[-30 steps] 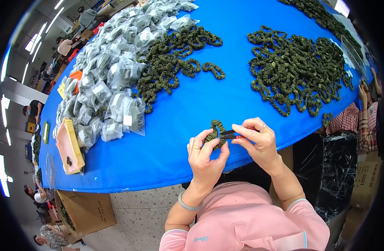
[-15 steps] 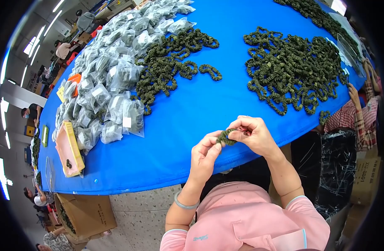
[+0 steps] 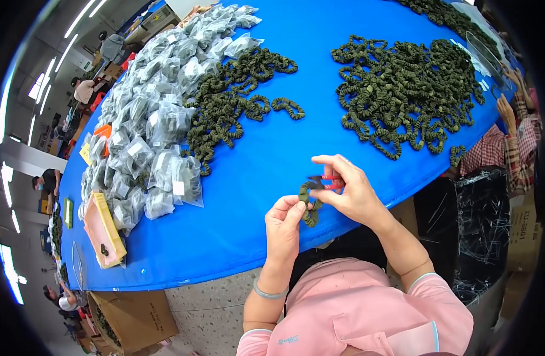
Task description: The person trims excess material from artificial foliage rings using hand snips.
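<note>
My left hand [image 3: 283, 228] pinches an olive-green ruffled scrunchie [image 3: 310, 218] between thumb and fingers, just over the table's near edge. Red-handled thread snips [image 3: 330, 181] sit in the grip of my right hand [image 3: 357, 193], their dark tip at the scrunchie's upper part. Whether the blades touch a thread is too small to tell. Beyond my hands, on the blue table cover [image 3: 272, 166], lie a large heap of scrunchies [image 3: 403, 95] to the right and a smaller heap [image 3: 222, 113] to the left. One loose scrunchie [image 3: 289, 108] rests beside the smaller heap.
Clear bags of scrunchies [image 3: 160, 124] cover the table's left side. A pink and yellow tray [image 3: 100, 228] stands near the left edge. Another person's hands [image 3: 507, 113] are at the far right. Cardboard boxes [image 3: 136, 320] and a black-lined bin [image 3: 480, 231] flank me below.
My right hand has opened out somewhat, and the snips now show at the scrunchie. The scrunchie has turned more upright in my left hand. The whole view has shifted slightly.
</note>
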Motion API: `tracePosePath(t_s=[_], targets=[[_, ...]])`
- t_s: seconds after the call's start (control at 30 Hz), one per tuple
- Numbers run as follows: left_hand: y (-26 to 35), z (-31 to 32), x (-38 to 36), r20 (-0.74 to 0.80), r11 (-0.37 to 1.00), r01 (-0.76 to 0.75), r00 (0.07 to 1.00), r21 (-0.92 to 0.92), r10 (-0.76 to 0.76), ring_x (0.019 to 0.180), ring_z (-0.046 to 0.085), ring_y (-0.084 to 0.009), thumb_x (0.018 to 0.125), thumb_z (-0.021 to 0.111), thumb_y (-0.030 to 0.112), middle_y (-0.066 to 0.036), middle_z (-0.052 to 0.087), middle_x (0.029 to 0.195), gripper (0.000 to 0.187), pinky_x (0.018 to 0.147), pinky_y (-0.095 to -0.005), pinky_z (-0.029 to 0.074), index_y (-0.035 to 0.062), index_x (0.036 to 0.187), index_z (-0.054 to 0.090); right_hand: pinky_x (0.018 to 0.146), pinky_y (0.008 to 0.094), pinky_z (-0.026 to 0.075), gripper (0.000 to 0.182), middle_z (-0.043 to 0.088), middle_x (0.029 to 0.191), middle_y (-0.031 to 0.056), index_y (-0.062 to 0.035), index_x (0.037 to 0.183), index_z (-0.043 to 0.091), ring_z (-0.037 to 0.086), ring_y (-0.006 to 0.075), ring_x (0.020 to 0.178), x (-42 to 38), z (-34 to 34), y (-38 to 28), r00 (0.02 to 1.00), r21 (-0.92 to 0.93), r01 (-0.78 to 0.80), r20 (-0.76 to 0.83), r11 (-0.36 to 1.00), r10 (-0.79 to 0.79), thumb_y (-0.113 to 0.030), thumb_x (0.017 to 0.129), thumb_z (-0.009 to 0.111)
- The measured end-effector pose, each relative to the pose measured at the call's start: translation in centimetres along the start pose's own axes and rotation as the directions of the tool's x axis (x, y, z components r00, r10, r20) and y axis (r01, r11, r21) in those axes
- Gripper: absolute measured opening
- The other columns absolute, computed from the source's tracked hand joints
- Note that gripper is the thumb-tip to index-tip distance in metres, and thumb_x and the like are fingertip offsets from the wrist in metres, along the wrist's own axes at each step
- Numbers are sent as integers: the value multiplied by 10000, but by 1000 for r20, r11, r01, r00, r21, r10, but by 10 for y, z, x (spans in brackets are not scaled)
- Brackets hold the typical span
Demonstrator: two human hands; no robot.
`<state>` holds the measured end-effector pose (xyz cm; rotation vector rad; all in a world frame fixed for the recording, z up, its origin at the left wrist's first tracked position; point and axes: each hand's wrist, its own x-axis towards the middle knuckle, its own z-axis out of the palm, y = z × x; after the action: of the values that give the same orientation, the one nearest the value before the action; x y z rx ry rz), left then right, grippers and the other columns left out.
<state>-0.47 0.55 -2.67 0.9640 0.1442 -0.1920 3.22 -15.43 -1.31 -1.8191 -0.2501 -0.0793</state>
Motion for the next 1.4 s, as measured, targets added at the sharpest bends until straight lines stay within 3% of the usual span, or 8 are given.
tracePosePath(t_s=[0.3,1.0,1.13,1.2,1.23,1.3,1.37,1.4], targets=[[-5,-2,-2,-66,979,-159,984,128,168,812,600,-130,859,586,-4,-100,646,900,114,764,-206,463,-7,974,595,547,242,408,281,549,846,27,-93,989,701,459,115,594,-13,-3,-2,934,-315,331,-24,889,-356,-74,711,736],[-15,-1,0,-61,970,-209,974,121,218,849,601,-133,848,612,-13,-105,650,964,180,806,-216,461,-4,1028,601,553,219,400,246,555,799,18,-63,956,699,455,92,616,-6,-3,5,930,-282,338,-48,898,-365,-58,712,737],[-13,4,2,-53,983,-165,984,79,169,850,599,-137,852,606,-11,-112,650,969,180,788,-221,471,-14,1031,607,556,196,382,205,568,788,13,-37,912,686,437,74,617,1,-11,1,983,284,-181,39,941,177,3,714,716],[-11,2,10,43,943,-95,995,320,85,857,597,-133,860,597,15,-107,651,974,173,762,-219,477,-22,1028,618,574,181,385,165,588,752,1,-26,900,657,433,56,595,8,-16,20,951,351,-265,247,898,184,-24,741,703],[-7,1,20,42,943,-96,995,319,87,857,597,-133,860,597,15,-107,651,974,173,762,-219,477,-22,1028,618,594,188,419,75,615,780,23,-16,844,659,497,63,642,13,-27,15,964,266,-247,163,932,209,-50,784,689],[8,3,55,151,595,-268,959,758,240,795,593,-133,843,605,28,-82,653,946,199,714,-223,477,-6,1038,625,616,179,437,130,615,781,28,-5,921,639,524,72,664,31,-50,31,969,308,-57,-212,950,127,-60,807,671],[13,-5,105,362,181,-493,801,851,477,767,579,-169,785,630,30,-70,643,944,248,695,-261,481,39,1032,645,637,172,444,292,614,793,44,34,1095,587,541,80,678,44,-79,32,837,289,4,-525,957,155,-70,830,653],[11,-3,130,368,179,-501,795,847,482,767,579,-169,785,630,30,-70,643,944,248,695,-261,481,39,1032,645,637,172,444,292,614,793,44,34,1095,587,541,80,678,43,-82,31,836,285,13,-529,958,146,-70,830,653]])
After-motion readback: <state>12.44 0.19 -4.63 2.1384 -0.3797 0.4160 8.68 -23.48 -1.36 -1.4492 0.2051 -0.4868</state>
